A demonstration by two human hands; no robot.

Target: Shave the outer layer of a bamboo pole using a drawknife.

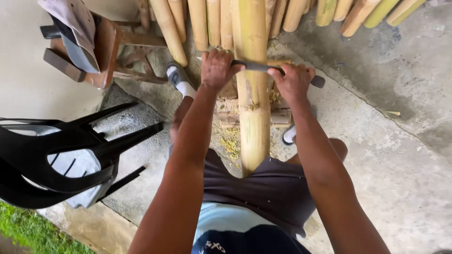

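Note:
A thick yellow-green bamboo pole [252, 117] runs from between my legs away from me, resting on a low wooden block [280, 116]. A dark blade with two handles [258, 67] lies across the pole. My left hand [216, 68] is closed around the blade's left end, left of the pole. My right hand [294, 81] grips the right end; the dark handle tip [318, 81] sticks out past it. Pale shavings [230, 143] lie on the floor under the pole.
Several more bamboo poles [207, 23] lie side by side at the top. A tipped black plastic chair [61, 155] is at the left, a wooden stool [106, 47] with cloth at upper left. Concrete floor [400, 141] spreads to the right; grass [28, 233] at bottom left.

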